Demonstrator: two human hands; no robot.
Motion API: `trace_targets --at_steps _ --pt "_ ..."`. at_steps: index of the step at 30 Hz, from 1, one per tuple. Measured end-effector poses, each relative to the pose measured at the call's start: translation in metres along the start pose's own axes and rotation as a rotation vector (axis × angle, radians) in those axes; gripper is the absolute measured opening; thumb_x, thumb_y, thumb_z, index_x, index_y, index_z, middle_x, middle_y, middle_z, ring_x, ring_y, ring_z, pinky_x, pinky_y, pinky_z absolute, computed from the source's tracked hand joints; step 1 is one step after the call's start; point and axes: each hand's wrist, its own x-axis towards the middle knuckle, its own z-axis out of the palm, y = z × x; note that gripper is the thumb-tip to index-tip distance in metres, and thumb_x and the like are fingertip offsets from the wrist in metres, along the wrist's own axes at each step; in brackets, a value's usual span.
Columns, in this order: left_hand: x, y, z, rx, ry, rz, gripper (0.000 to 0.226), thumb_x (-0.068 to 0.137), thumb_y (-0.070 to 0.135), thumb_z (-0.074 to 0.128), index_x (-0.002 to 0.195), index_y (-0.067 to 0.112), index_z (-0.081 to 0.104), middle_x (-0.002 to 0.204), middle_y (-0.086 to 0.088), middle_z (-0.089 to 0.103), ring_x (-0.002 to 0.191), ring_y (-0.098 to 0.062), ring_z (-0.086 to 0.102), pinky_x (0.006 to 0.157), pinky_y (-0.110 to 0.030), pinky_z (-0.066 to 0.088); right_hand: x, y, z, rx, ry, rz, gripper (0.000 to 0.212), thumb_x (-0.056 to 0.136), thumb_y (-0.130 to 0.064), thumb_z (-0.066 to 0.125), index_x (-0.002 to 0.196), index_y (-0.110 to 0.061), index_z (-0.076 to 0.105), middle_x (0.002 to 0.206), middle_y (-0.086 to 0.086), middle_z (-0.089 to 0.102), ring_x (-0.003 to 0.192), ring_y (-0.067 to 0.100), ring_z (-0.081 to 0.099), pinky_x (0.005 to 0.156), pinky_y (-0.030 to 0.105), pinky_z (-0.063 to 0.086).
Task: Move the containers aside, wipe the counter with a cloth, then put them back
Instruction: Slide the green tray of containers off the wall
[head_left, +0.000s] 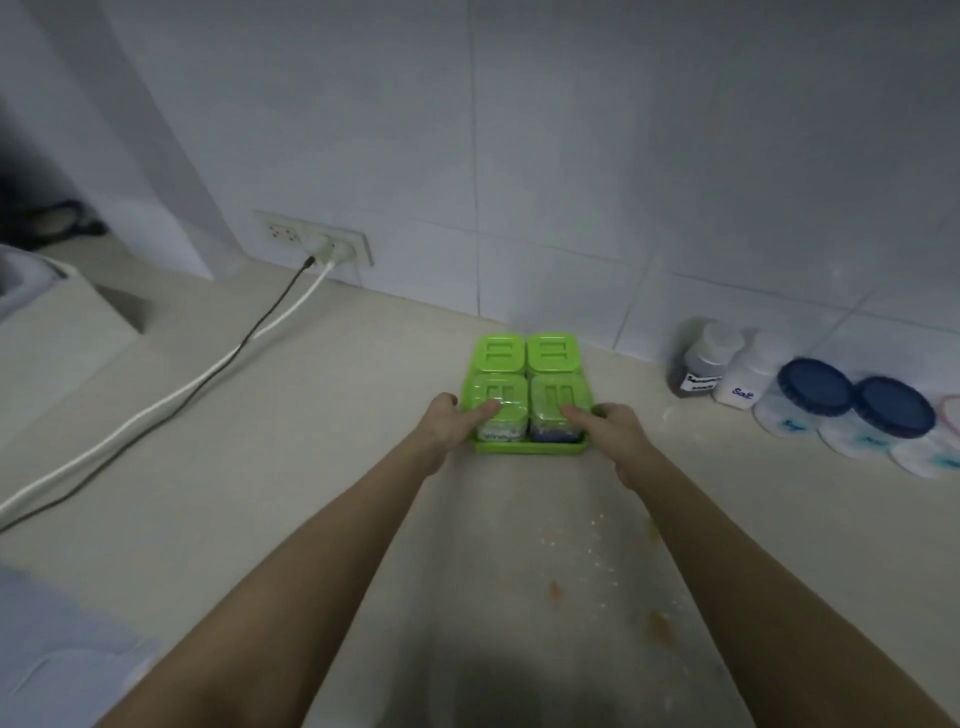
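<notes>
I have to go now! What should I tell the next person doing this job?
Left hand and right hand grip the two sides of the green tray, thumbs on the front lids. The tray holds four green-lidded containers near the wall. Other jars stand at the right. Crumbs and stains still mark the counter. A blue cloth lies at the lower left. Left: move things aside, wipe, put back.

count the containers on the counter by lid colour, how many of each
Green lids, in the green tray held by left hand and right hand: 4
Blue lids: 2
White caps: 2
Total: 8, not counting one cut off at the right edge.
</notes>
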Motion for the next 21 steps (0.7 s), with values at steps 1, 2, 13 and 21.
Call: trace_targets --at_steps 1,2,13,21 --pt "-0.007 -0.009 -0.015 -0.013 0.011 -0.004 0.046 0.079 0.038 0.073 0.103 0.002 0.057 0.111 -0.012 0.063 0.099 -0.024 0.063 0.093 -0.036 0.051 -0.005 -0.001 0.014 -0.003 -0.039 -0.009 0.037 0.081 -0.025 0.072 0.102 0.005 0.069 0.094 0.017 0.071 0.07 0.017 0.061 0.057 0.021 0.049" --pt "-0.013 -0.018 -0.029 -0.026 0.021 -0.008 0.036 0.079 0.037 0.073 0.089 0.004 0.061 0.103 -0.013 0.066 0.09 -0.023 0.064 0.089 -0.035 0.052 -0.009 -0.001 0.028 -0.005 -0.073 -0.015 0.035 0.081 -0.025 0.072 0.1 0.004 0.07 0.094 0.017 0.072 0.07 0.017 0.062 0.058 0.02 0.049" --pt "-0.091 -0.128 -0.15 -0.171 0.333 -0.133 0.042 0.078 0.04 0.074 0.091 0.001 0.065 0.092 -0.013 0.068 0.08 -0.021 0.062 0.079 -0.034 0.052 -0.056 0.014 0.179 -0.132 -0.438 -0.075 0.037 0.077 -0.027 0.075 0.104 -0.003 0.069 0.1 0.013 0.074 0.088 0.021 0.068 0.087 0.036 0.053" --pt "-0.104 -0.139 -0.166 0.231 0.529 -0.042 0.069 0.07 0.052 0.075 0.113 0.0 0.059 0.104 -0.012 0.061 0.097 -0.026 0.057 0.087 -0.041 0.048 -0.065 0.013 0.193 -0.412 -0.469 -0.265 0.049 0.08 -0.048 0.066 0.107 -0.008 0.066 0.101 0.007 0.072 0.097 0.024 0.067 0.09 0.04 0.053"
